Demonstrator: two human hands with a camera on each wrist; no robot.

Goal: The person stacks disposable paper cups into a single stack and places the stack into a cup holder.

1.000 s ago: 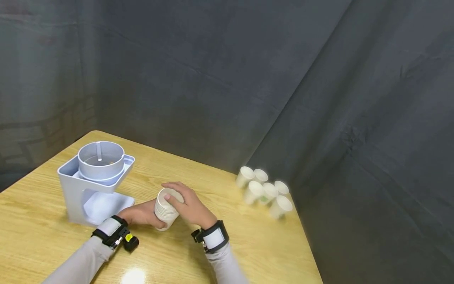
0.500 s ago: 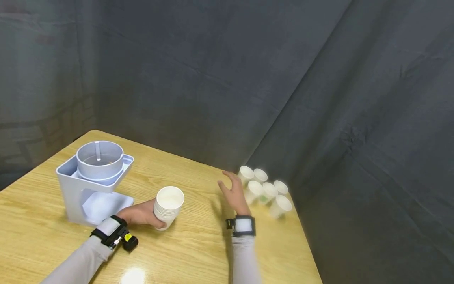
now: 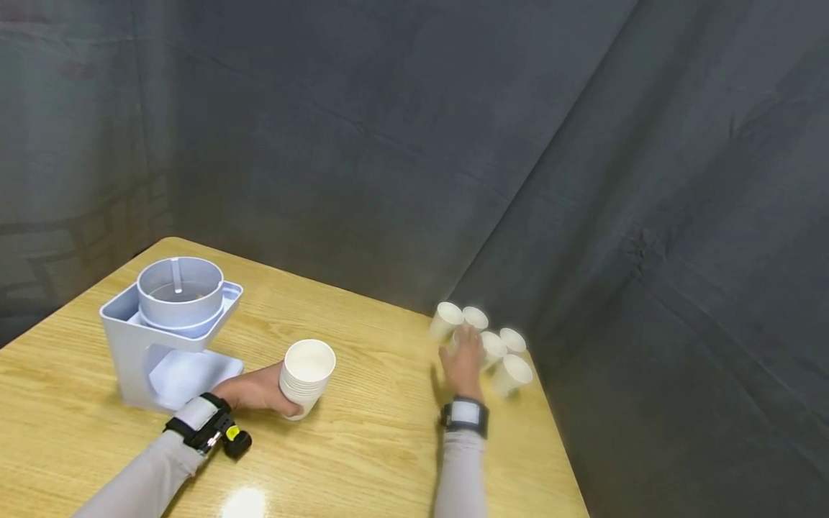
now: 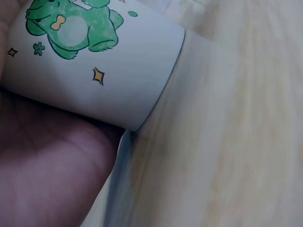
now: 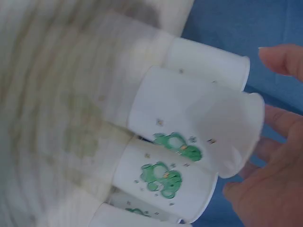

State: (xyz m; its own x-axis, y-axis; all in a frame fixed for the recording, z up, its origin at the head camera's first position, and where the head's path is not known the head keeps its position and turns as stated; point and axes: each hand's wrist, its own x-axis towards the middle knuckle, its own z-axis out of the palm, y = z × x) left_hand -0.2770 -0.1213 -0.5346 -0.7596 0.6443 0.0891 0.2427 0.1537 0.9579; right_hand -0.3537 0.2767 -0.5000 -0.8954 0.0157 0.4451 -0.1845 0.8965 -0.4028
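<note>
In the head view my left hand (image 3: 257,389) grips a stack of nested white paper cups (image 3: 303,387), mouths up, near the middle of the table. The left wrist view shows a green cartoon animal on the stack's outer wall (image 4: 90,38), close to the palm. My right hand (image 3: 464,368) is over the group of single paper cups at the far right. In the right wrist view its spread fingers (image 5: 281,120) are at the rim of one paper cup (image 5: 180,113), with the upper digit apart from it. Part of that cup is hidden by the hand in the head view.
A pale grey device with a round bowl (image 3: 181,313) on top stands left of the left hand. Several upright paper cups (image 3: 513,378) stand close together near the right edge of the wooden table (image 3: 363,460). A dark curtain (image 3: 363,144) hangs behind.
My right hand has left the top of the cup stack and moved right to the separate cups. The left hand still holds the stack in place.
</note>
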